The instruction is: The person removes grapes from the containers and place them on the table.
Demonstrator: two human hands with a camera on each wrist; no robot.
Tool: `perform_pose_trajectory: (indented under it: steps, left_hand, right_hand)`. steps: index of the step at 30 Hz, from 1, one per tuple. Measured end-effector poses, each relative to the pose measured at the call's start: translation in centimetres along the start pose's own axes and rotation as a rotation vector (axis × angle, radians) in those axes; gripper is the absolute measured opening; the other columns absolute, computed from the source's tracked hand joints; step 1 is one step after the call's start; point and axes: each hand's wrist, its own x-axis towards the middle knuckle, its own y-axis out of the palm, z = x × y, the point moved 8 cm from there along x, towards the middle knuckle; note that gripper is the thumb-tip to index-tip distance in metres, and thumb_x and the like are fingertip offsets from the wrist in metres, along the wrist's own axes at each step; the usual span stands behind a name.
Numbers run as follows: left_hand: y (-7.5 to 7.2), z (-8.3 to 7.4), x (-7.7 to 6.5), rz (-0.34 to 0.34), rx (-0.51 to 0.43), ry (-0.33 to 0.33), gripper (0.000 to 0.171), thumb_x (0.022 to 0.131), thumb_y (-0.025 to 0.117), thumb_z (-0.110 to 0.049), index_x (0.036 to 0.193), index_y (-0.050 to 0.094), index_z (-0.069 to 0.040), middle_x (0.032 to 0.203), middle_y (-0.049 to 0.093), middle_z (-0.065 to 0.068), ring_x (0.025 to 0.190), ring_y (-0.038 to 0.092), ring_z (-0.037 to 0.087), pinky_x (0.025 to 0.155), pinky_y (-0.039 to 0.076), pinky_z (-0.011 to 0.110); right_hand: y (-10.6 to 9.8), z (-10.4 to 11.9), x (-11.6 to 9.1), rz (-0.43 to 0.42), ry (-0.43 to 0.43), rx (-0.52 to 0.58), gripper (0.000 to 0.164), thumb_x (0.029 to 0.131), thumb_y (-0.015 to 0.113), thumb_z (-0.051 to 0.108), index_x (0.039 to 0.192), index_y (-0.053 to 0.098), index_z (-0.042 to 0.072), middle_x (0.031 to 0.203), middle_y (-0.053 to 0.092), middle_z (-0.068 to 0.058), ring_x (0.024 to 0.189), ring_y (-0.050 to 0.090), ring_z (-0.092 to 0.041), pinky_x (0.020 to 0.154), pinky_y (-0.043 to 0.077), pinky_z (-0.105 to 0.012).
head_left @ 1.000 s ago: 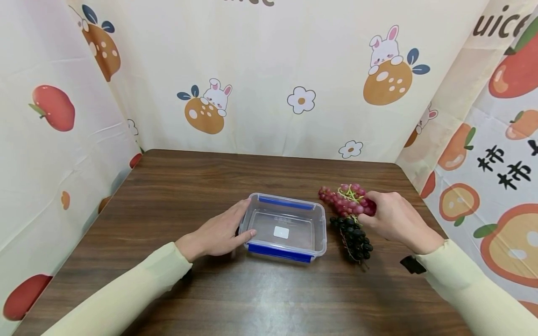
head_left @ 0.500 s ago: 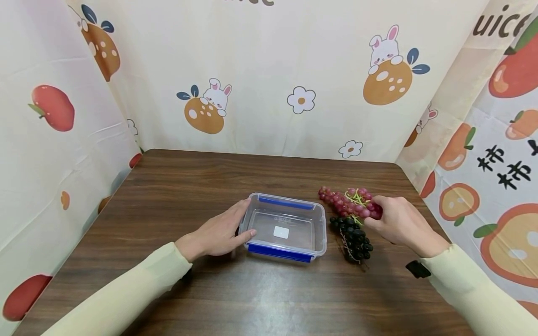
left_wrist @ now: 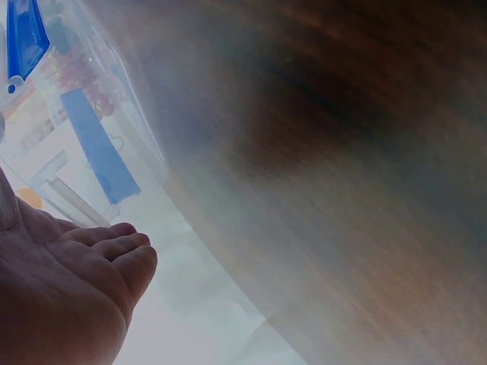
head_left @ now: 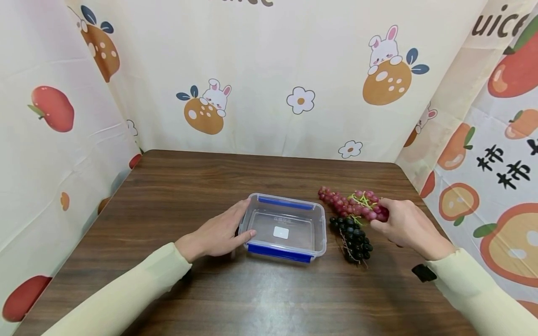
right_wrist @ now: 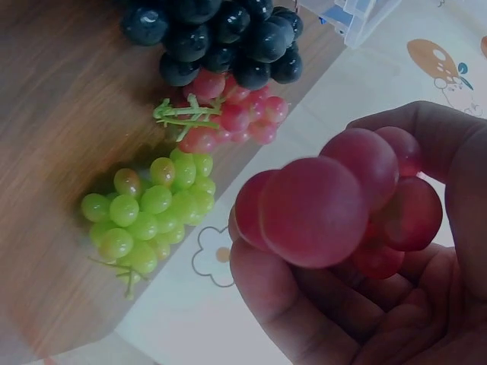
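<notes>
In the head view, a clear plastic food container [head_left: 300, 233] with blue side clips sits mid-table. My left hand [head_left: 220, 232] lies against its left side, fingers extended, thumb over the rim; the left wrist view shows the palm [left_wrist: 68, 281] beside the container. Fingers and thumb of my right hand [head_left: 407, 224] hold red grapes [right_wrist: 312, 213]. More red grapes [head_left: 336, 199] with green stems extend leftward; whether they join the held ones I cannot tell. Nearer lies a black grape bunch [head_left: 356, 240]. Green grapes [right_wrist: 148, 213] show only in the right wrist view.
The brown wooden table [head_left: 201, 177] is bordered at the back and sides by a printed fabric curtain [head_left: 260, 121]. A small black object [head_left: 423, 273] sits at the right sleeve cuff.
My right hand has moved a little rightward and toward me, drawing the red grapes it holds and their green stems along. The left hand, container and black grapes have stayed put.
</notes>
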Motion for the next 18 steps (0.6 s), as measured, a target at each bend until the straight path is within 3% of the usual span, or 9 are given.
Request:
perform_pose_trajectory:
  steps: [18]
  left_hand:
    - [0.0,0.0,0.0,-0.005,0.007,-0.002,0.092,0.103,0.041,-0.066,0.165,0.009,-0.006,0.170,0.016,0.012,0.155,0.022,0.025,0.121,0.028,0.047]
  right_hand:
    - [0.8,-2.1,-0.7,0.063,0.063,0.008,0.017,0.089,0.069,0.023,0.087,0.060,0.009,0.057,0.051,0.001,0.042,0.049,-0.014,0.042,0.039,-0.033]
